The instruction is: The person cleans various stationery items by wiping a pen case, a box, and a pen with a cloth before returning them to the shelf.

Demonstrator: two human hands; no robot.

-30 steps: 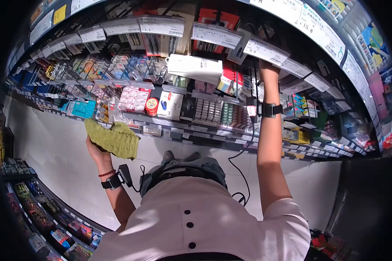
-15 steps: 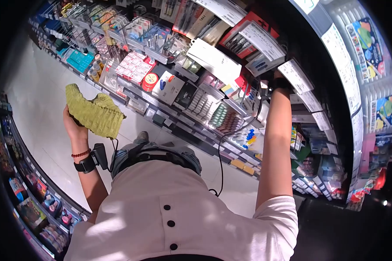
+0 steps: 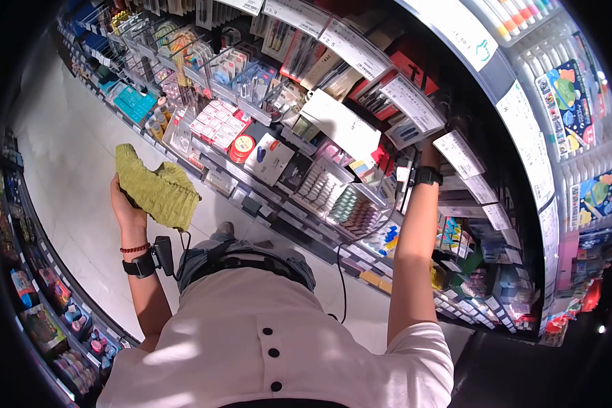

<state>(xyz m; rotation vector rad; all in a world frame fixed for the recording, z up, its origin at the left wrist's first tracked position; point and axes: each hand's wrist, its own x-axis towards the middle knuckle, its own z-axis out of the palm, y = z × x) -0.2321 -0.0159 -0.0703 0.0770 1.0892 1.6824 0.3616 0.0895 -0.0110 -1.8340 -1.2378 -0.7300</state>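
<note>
On the left, a yellow-green ribbed cloth point(image 3: 160, 190) hangs folded from my left hand point(image 3: 126, 204), which is closed on its near edge. My right hand point(image 3: 430, 151) reaches into the shelf on the right, at the hanging packs behind the price labels point(image 3: 459, 153). Its fingers are hidden in shadow and behind those labels, so what they touch does not show. Closest to that wrist are small blister packs point(image 3: 404, 132) and a white box-like panel point(image 3: 340, 122).
A long shelf point(image 3: 299, 224) runs diagonally ahead, stocked with red-and-white boxes point(image 3: 217, 122) and trays of small bottles point(image 3: 353, 207). Another shelf point(image 3: 54, 326) lines the left. A black cable point(image 3: 343, 279) loops from my waist toward the right arm. Pale tiles point(image 3: 75, 170) cover the floor.
The view has shifted a little. My right forearm has drawn slightly back, so its wristband now shows more fully. My left hand still holds the cloth.
</note>
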